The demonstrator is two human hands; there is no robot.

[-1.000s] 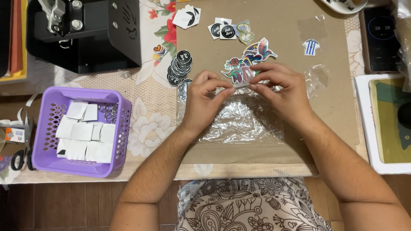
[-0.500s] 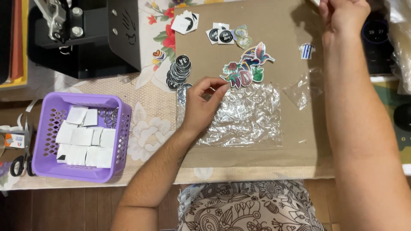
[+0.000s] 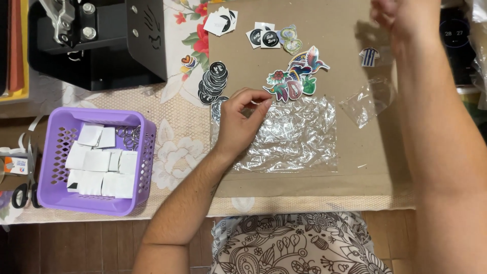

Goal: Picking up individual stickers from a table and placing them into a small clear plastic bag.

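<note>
Head view: left hand pinches far-left edge of crinkled plastic bag, fingers together on film, I judge to keep it flat on cardboard sheet. Right hand raised far right, blurred at frame top; cannot tell if grip apart or closed. Colourful stickers lie just beyond bag. Purple basket of white squares sits left on surface.

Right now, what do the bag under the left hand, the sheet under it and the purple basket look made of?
Bag: thin clear plastic film, glossy; crinkled, with glints. The left hand pinches its top edge.
Sheet: brown cardboard or kraft board, matte and flat; thickness unclear.
Purple basket: moulded plastic by the look, smooth, with perforated walls.
</note>
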